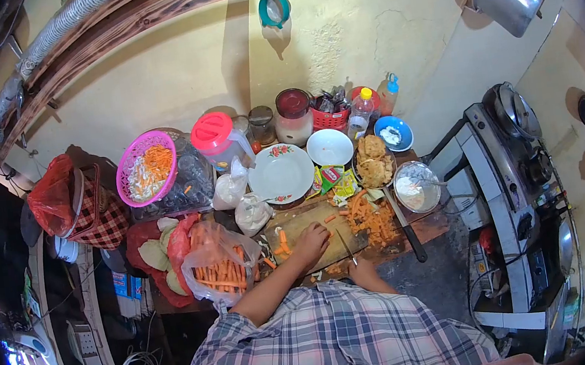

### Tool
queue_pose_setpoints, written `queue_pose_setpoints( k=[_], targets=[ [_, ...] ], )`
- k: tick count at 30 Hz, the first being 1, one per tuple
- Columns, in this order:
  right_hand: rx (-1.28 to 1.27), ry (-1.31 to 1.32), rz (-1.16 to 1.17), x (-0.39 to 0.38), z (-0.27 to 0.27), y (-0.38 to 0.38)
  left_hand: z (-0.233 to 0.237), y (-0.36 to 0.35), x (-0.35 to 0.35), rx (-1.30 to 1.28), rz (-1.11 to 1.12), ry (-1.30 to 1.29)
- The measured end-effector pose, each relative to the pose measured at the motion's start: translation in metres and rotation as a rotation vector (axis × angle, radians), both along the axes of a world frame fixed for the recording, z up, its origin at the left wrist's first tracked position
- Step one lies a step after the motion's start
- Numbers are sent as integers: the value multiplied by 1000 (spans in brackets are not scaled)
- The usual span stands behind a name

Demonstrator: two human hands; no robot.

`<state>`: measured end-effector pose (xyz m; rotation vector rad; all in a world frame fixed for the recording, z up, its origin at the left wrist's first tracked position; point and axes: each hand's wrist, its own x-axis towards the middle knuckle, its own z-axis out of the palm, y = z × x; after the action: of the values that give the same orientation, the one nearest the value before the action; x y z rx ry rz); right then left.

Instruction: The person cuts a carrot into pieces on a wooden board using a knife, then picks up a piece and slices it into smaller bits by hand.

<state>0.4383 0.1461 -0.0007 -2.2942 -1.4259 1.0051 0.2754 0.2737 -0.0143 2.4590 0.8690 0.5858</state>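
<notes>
My left hand [311, 242] is closed over a piece of carrot on the wooden cutting board [297, 225], its fingers bent and pressed down. My right hand [365, 274] grips the handle of a knife [347, 246], whose blade points away from me over the board, just right of my left hand. Carrot sticks [283, 241] lie at the left of the board. A heap of cut carrot [371, 218] spreads over its right side. Left of the board, a clear plastic bag [221, 266] holds several carrots.
Behind the board stand a flowered plate [281, 174], a white bowl [330, 148] and a pink-lidded jug [219, 140]. A pink basket [146, 167] sits at the left. A large knife [406, 227] and a bowl of flour [417, 187] lie right, before the stove [512, 150].
</notes>
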Motion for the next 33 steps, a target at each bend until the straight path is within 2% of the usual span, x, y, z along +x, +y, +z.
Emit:
queue_pose_setpoints(
  k=[5, 7, 8, 10, 14, 17, 19, 21, 26, 28, 32, 33],
  targets=[
    [21, 93, 73, -18, -17, 8, -14, 1, -10, -6, -48, 2],
    [172, 134, 144, -24, -24, 11, -13, 0, -18, 3, -52, 20],
    [172, 136, 149, -27, -27, 14, -12, -1, -24, -1, -57, 23],
    [-14, 111, 250, -34, -26, 23, -11, 0, -35, -3, -54, 29],
    [-46, 75, 358, -44, -28, 29, 2, 1, -53, -17, 6, 96],
    [61, 118, 365, -42, -29, 24, 14, 5, -60, -18, 66, 85],
    [114, 63, 311, -34, -14, 20, 21, 9, -57, -26, 83, 38],
    [85, 48, 241, -26, 6, 16, 24, 8, -42, -84, 295, -53],
    [72, -14, -6, -3, 11, 2, 14, 21, 4, -109, 260, -161],
    [163, 24, -122, 6, 9, -4, 8, 26, 21, -82, 218, -165],
    [121, 12, -166, 21, 12, -15, -3, 33, 43, -66, 172, -155],
    [185, 25, -193, 22, 13, -17, -6, 32, 45, -62, 177, -148]
  ],
)
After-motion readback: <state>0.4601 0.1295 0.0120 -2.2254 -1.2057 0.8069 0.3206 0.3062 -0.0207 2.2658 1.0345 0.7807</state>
